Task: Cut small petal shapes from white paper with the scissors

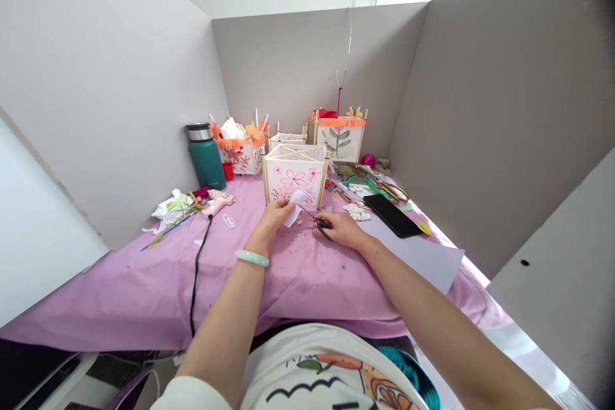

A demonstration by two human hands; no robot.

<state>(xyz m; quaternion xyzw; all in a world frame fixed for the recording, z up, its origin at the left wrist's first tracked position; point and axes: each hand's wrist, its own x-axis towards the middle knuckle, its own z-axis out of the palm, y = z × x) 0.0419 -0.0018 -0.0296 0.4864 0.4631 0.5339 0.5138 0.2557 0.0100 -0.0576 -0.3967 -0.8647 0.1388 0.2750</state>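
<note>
My left hand (276, 217) pinches a small piece of pale lilac paper (291, 214), whose upper end is curled and looks cut into a fringe. In my right hand (340, 229) is a pair of scissors (323, 225) with dark handles. Their blades point left, towards the paper, and reach its edge; how far apart the blades are I cannot make out. Just behind both hands stands a white box-shaped lantern (294, 180) with wooden stick edges and pink flowers drawn on its front.
Left are a green bottle (207, 157), a pink glue gun (218, 204) with a black cord, and crumpled paper. Decorated lanterns (339, 141) stand behind. Right lie a black phone (393, 215), gold-handled scissors (394, 192) and a lilac sheet (427, 259). Grey partitions enclose the table.
</note>
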